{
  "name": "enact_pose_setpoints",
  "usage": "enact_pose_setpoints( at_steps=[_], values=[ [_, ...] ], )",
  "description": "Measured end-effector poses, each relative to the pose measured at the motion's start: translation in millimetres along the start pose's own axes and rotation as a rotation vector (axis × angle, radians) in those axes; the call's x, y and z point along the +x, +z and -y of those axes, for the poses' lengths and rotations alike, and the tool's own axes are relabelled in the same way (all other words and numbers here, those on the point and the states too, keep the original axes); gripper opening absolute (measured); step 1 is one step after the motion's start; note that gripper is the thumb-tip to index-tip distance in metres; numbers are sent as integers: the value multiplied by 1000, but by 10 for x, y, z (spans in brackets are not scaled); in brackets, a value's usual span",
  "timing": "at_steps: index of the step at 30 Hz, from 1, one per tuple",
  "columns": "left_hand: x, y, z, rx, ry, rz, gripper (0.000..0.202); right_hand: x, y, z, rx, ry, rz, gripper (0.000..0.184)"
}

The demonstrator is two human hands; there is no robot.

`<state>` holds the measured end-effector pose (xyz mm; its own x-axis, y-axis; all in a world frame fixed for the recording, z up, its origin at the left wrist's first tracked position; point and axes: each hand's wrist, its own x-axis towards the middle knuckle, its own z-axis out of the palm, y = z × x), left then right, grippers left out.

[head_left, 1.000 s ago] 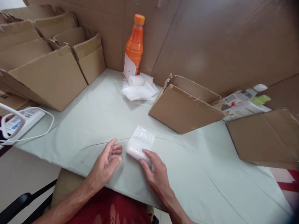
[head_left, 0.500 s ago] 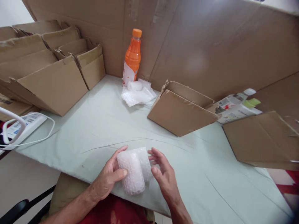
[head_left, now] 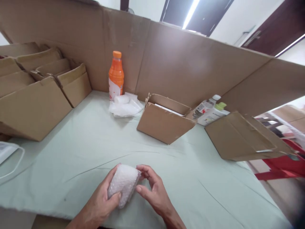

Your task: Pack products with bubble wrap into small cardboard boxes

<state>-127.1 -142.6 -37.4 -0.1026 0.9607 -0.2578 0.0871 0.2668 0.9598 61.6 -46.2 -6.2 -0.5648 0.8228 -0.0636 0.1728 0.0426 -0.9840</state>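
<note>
A bundle of bubble wrap (head_left: 124, 184) is in my left hand (head_left: 103, 197), its thumb pressed across the front and the fingers behind. The wrap is rolled into a thick, rounded pad; whatever may be inside is hidden. My right hand (head_left: 154, 190) is at the bundle's right edge, with thumb and fingers apart and curved. Its fingertips are close to or touching the wrap's edge. Both hands are just above the pale green cloth (head_left: 95, 152) near the table's front.
An orange drink bottle (head_left: 116, 74) stands at the back behind more bubble wrap (head_left: 126, 106). A cut cardboard box (head_left: 164, 122) is mid-table, with a clear bottle (head_left: 205, 106) and a white bottle (head_left: 212, 114) beyond it. Cardboard boxes (head_left: 35, 108) fill the left; another box (head_left: 238, 136) is at right.
The bubble wrap's loose flap at the right is now folded in closer, and the bundle has tilted. My right hand has come nearer to it. The camera view has shifted up and right.
</note>
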Motion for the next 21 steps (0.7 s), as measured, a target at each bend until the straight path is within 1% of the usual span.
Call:
enact_pose_setpoints(
  at_steps=[1,2,3,4,5,6,7,9,11,13,15,16,18,20,21],
  values=[
    [34,17,17,54,17,18,78,4,-67,12,32,4,25,71],
    [66,30,25,110,42,50,79,11,-125,27,53,9,71,80],
    [98,37,21,164,69,86,80,20,-176,42,46,18,130,81],
    [132,32,0,215,101,127,79,33,-222,56,13,32,185,71],
    [171,13,-43,264,136,166,79,48,-267,65,-31,45,211,56],
    [219,-20,-114,312,175,187,79,63,-314,66,-63,54,202,41],
    [277,-66,-217,364,224,181,78,78,-364,57,-66,60,162,31],
    [436,-167,-522,485,371,94,73,101,-470,7,5,71,24,28],
    [660,-234,-927,621,585,-55,62,111,-554,-71,105,95,-79,31],
    [948,-224,-1349,757,826,-172,59,106,-588,-142,172,132,-109,35],
    [1284,-145,-1696,879,1006,-239,61,90,-576,-181,178,145,-79,37],
    [1456,-92,-1820,930,1059,-254,62,80,-564,-185,168,143,-57,37],
    [1765,13,-1963,1009,1082,-260,62,59,-553,-172,149,122,-33,36],
    [1969,88,-1989,1041,1038,-268,55,38,-581,-149,144,96,-38,35],
    [2013,112,-1975,1040,1027,-268,50,26,-609,-140,147,87,-38,35]
  ],
)
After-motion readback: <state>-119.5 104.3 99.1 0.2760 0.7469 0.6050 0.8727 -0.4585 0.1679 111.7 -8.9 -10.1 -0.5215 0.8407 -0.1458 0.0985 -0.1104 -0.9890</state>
